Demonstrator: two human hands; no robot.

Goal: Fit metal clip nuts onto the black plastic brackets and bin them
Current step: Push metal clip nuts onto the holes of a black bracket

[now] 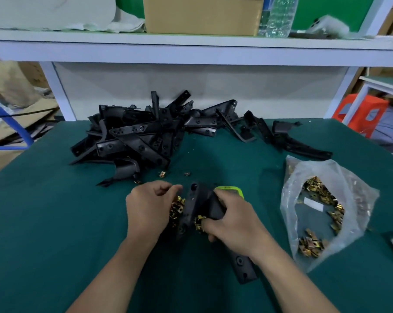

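Note:
My right hand [233, 221] grips a black plastic bracket [196, 207] at the middle of the green table, its long end [245, 266] sticking out under my wrist. My left hand [149, 207] has its fingers curled over a small heap of brass-coloured clip nuts [176, 208] right beside the bracket; what its fingertips pinch is hidden. More clip nuts [200, 222] lie under the bracket by my right fingers. A big pile of black brackets [143, 132] lies at the back of the table. A clear plastic bag of clip nuts [320, 213] lies open to the right.
Loose clip nuts [162, 173] lie in front of the pile. A green-edged object [234, 190] shows behind my right hand. More brackets [290, 141] trail to the back right. A white shelf [191, 50] with a cardboard box [202, 14] and a water bottle [278, 16] overhangs the table's back.

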